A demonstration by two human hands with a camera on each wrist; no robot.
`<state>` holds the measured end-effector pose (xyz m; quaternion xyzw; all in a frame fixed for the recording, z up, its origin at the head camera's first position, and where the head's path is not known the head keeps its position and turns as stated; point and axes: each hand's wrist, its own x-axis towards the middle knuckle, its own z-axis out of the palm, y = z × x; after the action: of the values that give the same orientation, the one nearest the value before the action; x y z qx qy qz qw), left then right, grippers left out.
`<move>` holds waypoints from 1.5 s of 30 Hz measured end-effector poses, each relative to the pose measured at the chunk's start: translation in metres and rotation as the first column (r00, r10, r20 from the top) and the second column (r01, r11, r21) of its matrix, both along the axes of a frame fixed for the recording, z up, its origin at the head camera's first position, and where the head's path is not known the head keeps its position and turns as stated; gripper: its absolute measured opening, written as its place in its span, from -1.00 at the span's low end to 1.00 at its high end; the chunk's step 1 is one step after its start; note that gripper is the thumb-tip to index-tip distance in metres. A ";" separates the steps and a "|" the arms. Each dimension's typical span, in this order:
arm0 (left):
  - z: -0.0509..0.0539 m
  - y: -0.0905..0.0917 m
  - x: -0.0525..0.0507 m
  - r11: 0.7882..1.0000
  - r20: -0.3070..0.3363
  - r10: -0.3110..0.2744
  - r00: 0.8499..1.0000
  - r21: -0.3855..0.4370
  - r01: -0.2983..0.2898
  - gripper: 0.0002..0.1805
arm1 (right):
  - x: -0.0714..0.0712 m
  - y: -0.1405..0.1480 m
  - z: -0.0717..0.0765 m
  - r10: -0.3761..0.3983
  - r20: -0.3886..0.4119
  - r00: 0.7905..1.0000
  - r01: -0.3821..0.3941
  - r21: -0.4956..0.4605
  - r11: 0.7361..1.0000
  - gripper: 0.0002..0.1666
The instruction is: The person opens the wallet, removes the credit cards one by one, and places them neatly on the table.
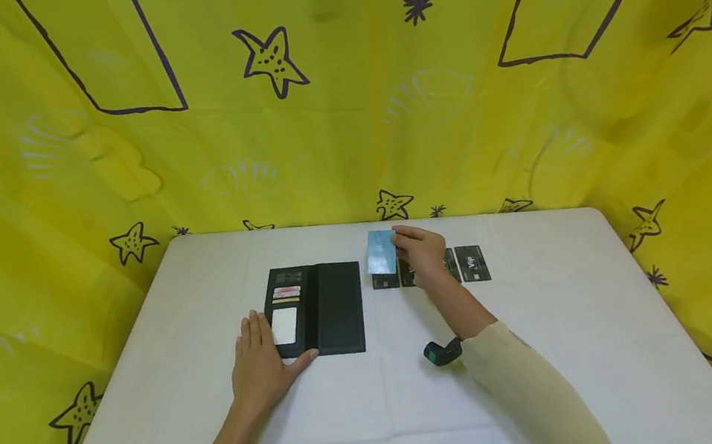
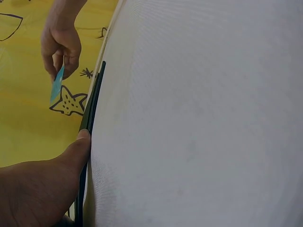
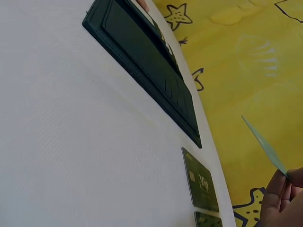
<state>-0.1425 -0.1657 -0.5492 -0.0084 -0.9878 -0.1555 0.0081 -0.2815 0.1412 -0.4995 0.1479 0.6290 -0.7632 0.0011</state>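
Note:
A black bifold wallet (image 1: 338, 307) lies opened out flat, with cards in the slots of its left panel and a white card (image 1: 285, 326) lower down. My left hand (image 1: 261, 362) rests at its lower left, fingers straight along the left edge and thumb on the bottom edge. Between thumb and fingers, my right hand (image 1: 422, 247) pinches a light blue card (image 1: 381, 252) by its edge. In the right wrist view this card (image 3: 266, 147) is held up off the table. Black VIP cards (image 1: 472, 263) lie in a row beneath and beside my right hand, which partly hides them.
A white cloth covers the table (image 1: 387, 405); its far edge runs just behind the cards. Yellow curtain (image 1: 343, 126) with starfish drawings hangs behind and at both sides. A dark wrist camera (image 1: 443, 351) sticks out from the right wrist.

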 end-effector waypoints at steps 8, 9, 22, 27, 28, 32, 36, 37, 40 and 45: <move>0.000 0.000 0.001 1.000 -0.010 -0.002 1.000 -0.006 0.001 0.39 | 0.011 0.020 -0.001 0.020 0.006 1.000 -0.020 0.010 1.000 -0.60; 0.000 0.000 0.001 1.000 -0.010 -0.003 1.000 -0.006 0.003 0.39 | 0.012 0.022 -0.002 0.016 0.009 1.000 -0.016 0.005 1.000 -0.60; 0.001 0.000 0.001 1.000 -0.003 -0.003 1.000 -0.007 0.003 0.39 | 0.026 0.060 0.000 -0.003 0.034 0.999 0.003 0.014 1.000 -0.53; 0.001 0.000 0.001 1.000 -0.005 -0.004 1.000 -0.010 0.004 0.40 | 0.031 0.072 -0.003 -0.009 0.030 1.000 0.009 -0.018 1.000 -0.50; 0.000 0.000 0.001 1.000 -0.008 -0.004 1.000 -0.008 0.004 0.40 | 0.031 0.074 -0.004 -0.011 0.029 1.000 0.012 -0.025 1.000 -0.50; 0.000 0.000 0.001 1.000 -0.001 -0.005 1.000 -0.007 0.005 0.39 | 0.034 0.083 -0.004 -0.034 0.048 0.998 0.035 -0.020 0.999 -0.49; 0.000 0.000 0.000 1.000 0.014 -0.004 1.000 -0.009 0.004 0.40 | 0.036 0.093 -0.003 -0.075 0.077 0.994 0.076 -0.017 0.997 -0.49; 0.000 0.000 0.000 1.000 0.016 -0.004 1.000 -0.011 0.004 0.40 | 0.036 0.096 -0.003 -0.083 0.081 0.993 0.084 -0.018 0.996 -0.50; 0.001 0.000 0.000 1.000 0.016 -0.002 1.000 -0.011 0.002 0.40 | 0.038 0.106 -0.003 -0.090 0.102 0.991 0.093 -0.020 0.995 -0.47; 0.001 0.000 0.000 1.000 0.013 0.001 1.000 -0.012 -0.001 0.40 | 0.041 0.124 -0.003 -0.128 0.123 0.984 0.136 -0.059 0.989 -0.54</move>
<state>-0.1427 -0.1654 -0.5485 -0.0070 -0.9887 -0.1498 0.0015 -0.2401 0.2651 -0.5028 0.2343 0.5905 -0.7723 -0.0073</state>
